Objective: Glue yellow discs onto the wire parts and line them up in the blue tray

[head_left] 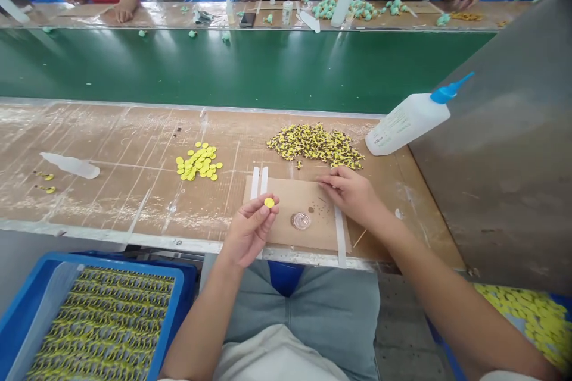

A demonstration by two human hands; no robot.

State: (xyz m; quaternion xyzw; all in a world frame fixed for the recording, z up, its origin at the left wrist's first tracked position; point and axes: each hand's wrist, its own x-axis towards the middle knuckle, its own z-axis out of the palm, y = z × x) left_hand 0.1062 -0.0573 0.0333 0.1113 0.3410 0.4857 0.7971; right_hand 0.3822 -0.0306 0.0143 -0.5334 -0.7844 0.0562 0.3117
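Observation:
Between the thumb and fingers of my left hand (pixel 250 229) is a small yellow disc (pixel 269 202), held above the left part of a cardboard sheet (pixel 286 190). My right hand (pixel 351 193) hovers at the sheet's upper right, its fingers pinched together; whatever they hold is too small to make out. Just beyond it lies a heap of small yellow and dark pieces (pixel 317 144). A little clear round dish (pixel 301 221) rests on the cardboard between my hands, with brown specks beside it. Further left is a loose pile of yellow discs (pixel 199 162).
A white bottle with a blue nozzle (pixel 409 124) leans near the metal panel (pixel 504 149) at right. Beyond the table runs a green belt (pixel 201 65), with several people working behind it. Blue trays of yellow pieces (pixel 179 292) stand low on both sides.

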